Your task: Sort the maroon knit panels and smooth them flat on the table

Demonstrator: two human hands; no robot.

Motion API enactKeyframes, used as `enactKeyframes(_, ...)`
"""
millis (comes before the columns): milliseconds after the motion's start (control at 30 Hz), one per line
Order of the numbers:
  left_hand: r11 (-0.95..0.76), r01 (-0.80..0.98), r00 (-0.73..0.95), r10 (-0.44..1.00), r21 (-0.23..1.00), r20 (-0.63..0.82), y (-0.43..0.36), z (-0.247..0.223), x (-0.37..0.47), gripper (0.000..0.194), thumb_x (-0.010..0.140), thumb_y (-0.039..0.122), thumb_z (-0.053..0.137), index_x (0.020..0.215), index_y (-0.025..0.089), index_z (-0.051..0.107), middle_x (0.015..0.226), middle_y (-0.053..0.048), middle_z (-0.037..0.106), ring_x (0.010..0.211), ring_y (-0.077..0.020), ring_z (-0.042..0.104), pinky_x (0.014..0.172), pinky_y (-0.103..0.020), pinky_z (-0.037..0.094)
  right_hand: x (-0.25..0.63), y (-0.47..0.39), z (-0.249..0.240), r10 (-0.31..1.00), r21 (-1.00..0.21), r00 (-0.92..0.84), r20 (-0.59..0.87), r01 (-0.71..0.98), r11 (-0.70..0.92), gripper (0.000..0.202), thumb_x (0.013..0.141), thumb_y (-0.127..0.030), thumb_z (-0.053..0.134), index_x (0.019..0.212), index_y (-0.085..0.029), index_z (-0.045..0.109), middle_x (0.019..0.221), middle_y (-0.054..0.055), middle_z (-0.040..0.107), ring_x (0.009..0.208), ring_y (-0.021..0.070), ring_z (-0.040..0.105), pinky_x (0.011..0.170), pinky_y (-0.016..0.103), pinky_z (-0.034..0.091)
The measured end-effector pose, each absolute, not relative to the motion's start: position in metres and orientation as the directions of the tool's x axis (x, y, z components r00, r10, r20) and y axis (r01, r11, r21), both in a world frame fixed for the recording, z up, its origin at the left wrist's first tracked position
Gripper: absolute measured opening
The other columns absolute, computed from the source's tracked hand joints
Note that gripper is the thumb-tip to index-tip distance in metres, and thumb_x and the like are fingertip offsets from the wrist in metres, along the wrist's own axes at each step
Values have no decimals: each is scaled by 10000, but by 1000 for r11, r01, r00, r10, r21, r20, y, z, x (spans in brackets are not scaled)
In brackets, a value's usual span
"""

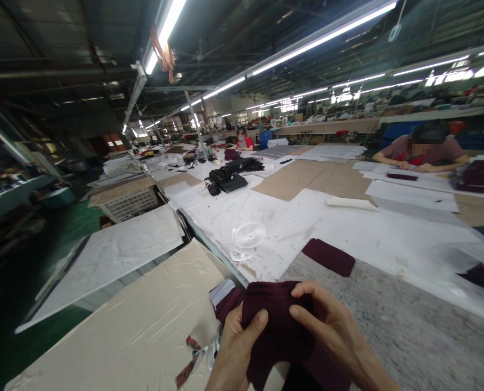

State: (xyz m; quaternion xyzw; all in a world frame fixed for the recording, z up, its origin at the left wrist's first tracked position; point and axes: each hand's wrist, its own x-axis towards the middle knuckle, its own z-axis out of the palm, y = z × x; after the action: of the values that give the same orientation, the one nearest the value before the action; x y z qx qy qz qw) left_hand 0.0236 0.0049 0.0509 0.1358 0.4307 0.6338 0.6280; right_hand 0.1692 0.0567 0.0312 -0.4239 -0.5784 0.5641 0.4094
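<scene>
Several layers of dark maroon fabric (280,326) are held up near the bottom centre. My left hand (239,342) grips the stack's left side, thumb on the front. On its right side, my right hand (327,320) pinches the upper edge between thumb and fingers. Just behind my left hand lies a bundle of maroon and pale grey pieces (225,297). Another flat maroon piece (328,257) rests on the table (388,293) beyond my right hand. A patterned strip of cloth (188,364) lies left of my left hand.
A small white fan (249,234) stands at the table's edge. Black garments (227,180) lie farther back. At the far right a person (423,146) leans over the table beside dark maroon cloth (480,175). A beige covered surface (136,320) is at the left, near a plastic crate (131,205).
</scene>
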Motion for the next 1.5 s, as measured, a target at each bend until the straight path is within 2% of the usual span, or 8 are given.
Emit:
enactKeyframes(100,166,-654,-192,907,738,-375,6,48,22,308,567,276,838,797,109,719,736,-100,735,809,-278,691,789,-387,545,167,59,34,943,-999,-330,-37,-25,-48,196,754,-386,657,788,-230,542,662,-44,518,581,116,483,493,219,387)
enactKeyframes(200,170,-654,-188,907,737,-377,7,45,22,284,584,274,830,783,109,713,730,-98,735,804,-273,692,794,-379,541,166,62,33,956,-971,-204,212,65,229,151,750,-322,665,686,-217,577,816,9,570,740,161,560,601,265,457)
enactKeyframes(300,177,-686,-167,905,706,-390,9,44,23,293,601,264,820,823,108,710,741,-100,735,813,-279,693,812,-396,536,169,62,30,784,-722,-54,618,356,594,78,754,-231,671,679,-233,650,1121,59,538,1025,237,525,832,378,454)
enactKeyframes(433,179,-739,-161,889,649,-429,12,45,27,321,600,253,817,871,125,702,777,-101,739,847,-291,691,844,-422,523,171,56,29,550,-417,-103,829,540,731,162,751,-105,656,781,-263,670,1050,51,609,1009,235,531,852,394,454)
enactKeyframes(667,172,-783,-159,874,597,-460,14,48,29,320,581,247,828,856,132,710,787,-98,742,855,-291,691,865,-420,512,171,56,28,788,-692,-114,605,414,592,98,857,-262,567,949,-244,593,873,39,692,783,180,660,679,294,546)
enactKeyframes(933,202,-757,-58,926,622,-372,13,42,28,326,603,260,816,887,126,726,786,-104,739,839,-277,688,843,-397,515,178,69,36,609,-417,-362,705,482,770,161,824,-243,628,984,-239,637,968,66,637,885,199,590,719,331,517)
enactKeyframes(1200,175,-716,-109,928,676,-357,15,37,25,342,595,302,820,857,101,727,737,-114,729,787,-286,691,785,-404,532,177,66,42,502,-213,-359,787,606,767,35,806,-233,636,772,-239,634,1097,65,623,1072,272,498,831,423,434)
enactKeyframes(1500,220,-744,-191,835,632,-516,16,54,20,261,564,235,838,748,129,686,696,-80,730,785,-281,703,802,-407,539,193,72,21,707,-431,-345,617,603,671,70,823,-285,608,876,-257,644,1159,76,569,1064,260,515,830,424,485)
